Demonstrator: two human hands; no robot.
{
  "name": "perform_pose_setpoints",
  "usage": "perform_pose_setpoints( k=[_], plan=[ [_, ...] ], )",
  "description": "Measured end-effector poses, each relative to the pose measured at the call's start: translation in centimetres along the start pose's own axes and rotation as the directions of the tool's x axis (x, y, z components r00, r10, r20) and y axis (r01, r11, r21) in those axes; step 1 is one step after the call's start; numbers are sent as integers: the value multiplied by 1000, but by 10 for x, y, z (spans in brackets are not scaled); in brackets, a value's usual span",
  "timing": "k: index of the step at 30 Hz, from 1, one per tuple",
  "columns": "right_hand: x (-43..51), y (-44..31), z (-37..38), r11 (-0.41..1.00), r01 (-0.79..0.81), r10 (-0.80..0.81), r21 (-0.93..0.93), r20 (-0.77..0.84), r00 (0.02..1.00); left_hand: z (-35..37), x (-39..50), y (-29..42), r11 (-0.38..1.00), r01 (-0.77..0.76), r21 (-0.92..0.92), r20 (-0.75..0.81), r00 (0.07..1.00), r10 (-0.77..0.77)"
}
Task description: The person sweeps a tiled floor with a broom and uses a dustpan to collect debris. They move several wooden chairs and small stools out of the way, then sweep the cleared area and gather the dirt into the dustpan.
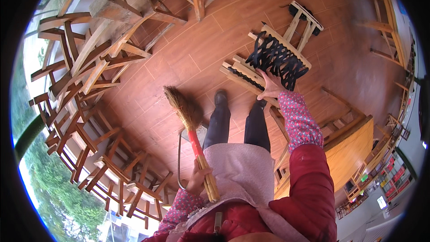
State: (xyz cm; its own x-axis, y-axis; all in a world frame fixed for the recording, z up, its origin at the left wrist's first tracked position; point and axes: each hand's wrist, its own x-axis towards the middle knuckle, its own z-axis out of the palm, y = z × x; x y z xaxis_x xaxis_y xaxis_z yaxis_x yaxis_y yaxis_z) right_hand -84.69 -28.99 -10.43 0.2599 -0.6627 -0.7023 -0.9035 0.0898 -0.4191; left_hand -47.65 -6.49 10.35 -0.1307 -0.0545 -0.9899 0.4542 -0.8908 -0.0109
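Note:
My left hand grips the handle of a short straw broom in front of my lap. Red tape wraps the broom's middle, and its frayed bristles point forward over the floor. My right hand reaches forward with thumb and fingers spread around the near side of a wooden frame. Black straps criss-cross this frame, and two slats run from it to a far crosspiece. The frame resembles a tipped folding chair or stool; its exact kind is unclear. My fingers hide part of its near edge.
Stacked wooden stools and benches crowd the left side by the windows. A wooden table stands close on the right. Brown tile floor lies between. A bent metal rod rises beside the broom.

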Motion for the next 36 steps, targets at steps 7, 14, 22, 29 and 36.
perform_pose_setpoints(
  k=[7, 14, 22, 29, 36],
  plan=[
    [4, -9, -12, 996, -38, 36, -81, -34, 999, 7, -2, 3, 1000, 19, -17, -13, 1000, -19],
    [20, -56, -54, 986, -19, 9, -163, -60, 998, 9, 2, 3, 995, -56, -85, -41, 998, 52],
    [36, -107, -154, 935, 202, -184, -293, 89, 979, 6, 21, -18, 986, -141, -84, -61, 989, 137],
    [96, -122, -222, 840, 326, -291, -433, 147, 945, 30, 19, -13, 985, -131, -116, -113, 987, 118],
    [189, -109, -272, 748, 419, -282, -515, 324, 903, 82, 18, 1, 960, -120, -252, -206, 976, 68]
  ],
)
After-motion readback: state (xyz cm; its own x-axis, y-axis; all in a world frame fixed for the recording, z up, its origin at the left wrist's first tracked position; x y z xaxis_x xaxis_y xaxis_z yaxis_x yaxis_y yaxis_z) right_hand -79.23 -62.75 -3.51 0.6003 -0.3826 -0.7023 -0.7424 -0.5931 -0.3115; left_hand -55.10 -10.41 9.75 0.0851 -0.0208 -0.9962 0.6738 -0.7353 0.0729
